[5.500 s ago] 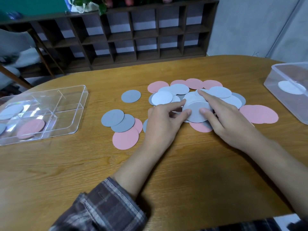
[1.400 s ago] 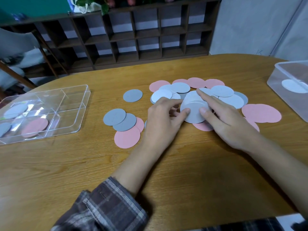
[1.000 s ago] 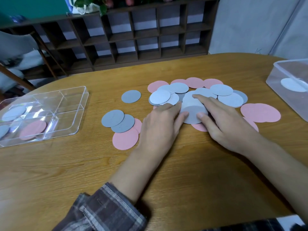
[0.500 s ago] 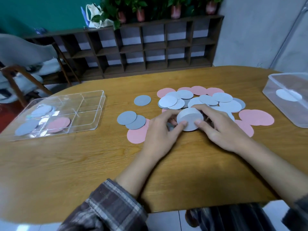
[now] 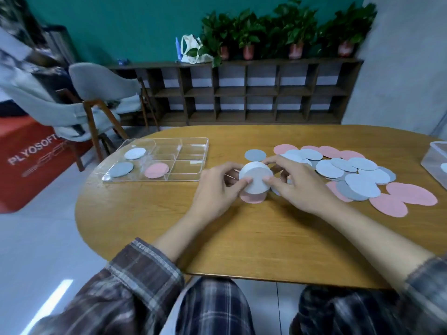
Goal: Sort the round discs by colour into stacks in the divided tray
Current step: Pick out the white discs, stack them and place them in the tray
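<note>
Two hands hold one small stack of white discs (image 5: pixel 256 181) just above the bench (image 5: pixel 242 238); the left hand (image 5: pixel 217 187) and the right hand (image 5: pixel 295 182) each pinch its edge with curled fingers (image 5: pixel 244 181). One loose pink disc (image 5: pixel 252 199) lies under it. Three sit in the clear tray (image 5: pixel 154 140), each in its own part: one white disc (image 5: pixel 135 153), one grey disc (image 5: pixel 121 169), one pink disc (image 5: pixel 156 170). One lone grey disc (image 5: pixel 255 155) lies nearby. Many more overlap in a pile (image 5: pixel 350 170) on the right, too mixed to count. One red box (image 5: pixel 31 170) on the floor reads "PLYOSOFT"
</note>
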A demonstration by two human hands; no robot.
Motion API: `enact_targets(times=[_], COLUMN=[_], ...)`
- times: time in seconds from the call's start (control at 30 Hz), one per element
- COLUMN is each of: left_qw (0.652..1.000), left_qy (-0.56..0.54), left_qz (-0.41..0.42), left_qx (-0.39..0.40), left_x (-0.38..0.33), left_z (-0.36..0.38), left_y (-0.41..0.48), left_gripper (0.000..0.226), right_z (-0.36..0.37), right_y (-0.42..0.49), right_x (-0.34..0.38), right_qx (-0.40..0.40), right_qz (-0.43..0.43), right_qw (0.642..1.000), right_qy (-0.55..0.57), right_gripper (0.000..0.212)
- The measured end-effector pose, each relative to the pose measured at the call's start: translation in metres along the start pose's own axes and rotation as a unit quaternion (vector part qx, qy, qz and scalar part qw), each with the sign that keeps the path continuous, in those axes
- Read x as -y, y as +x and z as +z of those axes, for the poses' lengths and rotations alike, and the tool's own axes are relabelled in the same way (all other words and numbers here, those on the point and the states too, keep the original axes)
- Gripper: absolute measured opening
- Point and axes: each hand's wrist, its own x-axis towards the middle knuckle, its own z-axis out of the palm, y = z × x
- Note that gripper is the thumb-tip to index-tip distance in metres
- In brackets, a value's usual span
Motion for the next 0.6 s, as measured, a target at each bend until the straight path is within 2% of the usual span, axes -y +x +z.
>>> enact_targets(times=[0.3,0.5,0.6], left_qw=[0.997,0.991,0.991], left_qy=[-0.015,-0.011,0.004], left_qz=[-0.076,-0.129,-0.129], left_qx=[-0.005,-0.016,-0.017], left_x=[0.055,0.104,0.128], left_z=[-0.086,-0.133,-0.153], left_y=[0.031,0.068,0.088], left_gripper=[0.02,0.02,0.022], right_z=[0.053,0.101,0.125], right_y=[0.085,0.153,0.191], right_x=[0.048,0.06,0.063], right_qx=[0.052,0.061,0.076], right_qz=[-0.024,-0.014,-0.004], right_qw=[0.998,0.995,0.993], right_qy=[0.011,0.072,0.086], right_gripper=[0.023,0.02,0.018])
